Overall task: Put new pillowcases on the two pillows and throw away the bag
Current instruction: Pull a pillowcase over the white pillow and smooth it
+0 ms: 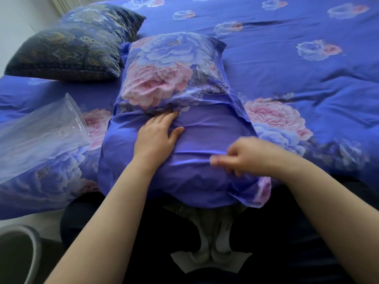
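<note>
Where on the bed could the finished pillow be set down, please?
Free: the wide blue floral bedcover right of the floral-cased pillow, up to the far edge. Crowded: the left side, with the dark patterned pillow at the back and the clear plastic bag in front.

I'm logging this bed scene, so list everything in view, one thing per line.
Pillow in blue floral pillowcase: one, blue and pink, bed centre, near end under both hands.
Dark patterned pillow: one, navy and gold, far left.
Clear plastic bag: one, transparent, left on the bed, a blue floral cloth inside.
Blue floral bedspread: one, blue with pink flowers, covers the bed.
Grey round bin: one, bottom left, on the floor.
Left hand: flat on the pillowcase.
Right hand: blurred, seems to pinch the pillowcase.
</note>
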A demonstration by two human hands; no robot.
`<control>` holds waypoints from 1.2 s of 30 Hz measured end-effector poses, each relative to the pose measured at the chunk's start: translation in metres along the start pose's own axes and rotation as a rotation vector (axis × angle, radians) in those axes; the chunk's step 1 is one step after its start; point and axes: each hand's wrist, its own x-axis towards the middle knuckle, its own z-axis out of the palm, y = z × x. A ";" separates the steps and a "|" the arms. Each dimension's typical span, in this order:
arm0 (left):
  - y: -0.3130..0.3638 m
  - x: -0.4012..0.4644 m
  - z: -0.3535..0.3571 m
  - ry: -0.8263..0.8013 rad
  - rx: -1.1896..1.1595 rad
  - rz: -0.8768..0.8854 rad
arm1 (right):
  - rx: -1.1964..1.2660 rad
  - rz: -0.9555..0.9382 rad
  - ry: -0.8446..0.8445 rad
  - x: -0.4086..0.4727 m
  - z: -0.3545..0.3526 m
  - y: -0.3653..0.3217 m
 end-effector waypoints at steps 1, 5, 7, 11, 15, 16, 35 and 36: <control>-0.001 0.000 -0.003 0.050 -0.022 -0.033 | 0.081 -0.037 0.240 0.008 0.000 -0.002; 0.004 0.001 -0.011 0.129 0.041 -0.099 | -0.121 -0.042 0.370 0.044 0.029 -0.015; 0.008 0.002 -0.017 0.140 0.017 -0.070 | -0.089 -0.087 0.391 0.051 0.032 -0.013; 0.010 0.018 -0.050 0.211 0.008 0.022 | 0.063 -0.177 0.433 0.046 -0.009 -0.013; 0.006 0.039 -0.066 0.104 -0.049 0.014 | 0.207 -0.284 0.488 0.045 -0.032 -0.026; 0.004 0.042 -0.067 0.097 -0.067 0.001 | 0.297 -0.306 0.481 0.049 -0.037 -0.029; -0.049 -0.118 0.000 0.514 -0.346 -0.262 | 0.033 -0.190 0.924 0.059 0.044 -0.072; -0.051 -0.123 0.003 0.490 -0.403 -0.298 | 0.066 -0.329 0.930 0.050 0.052 -0.084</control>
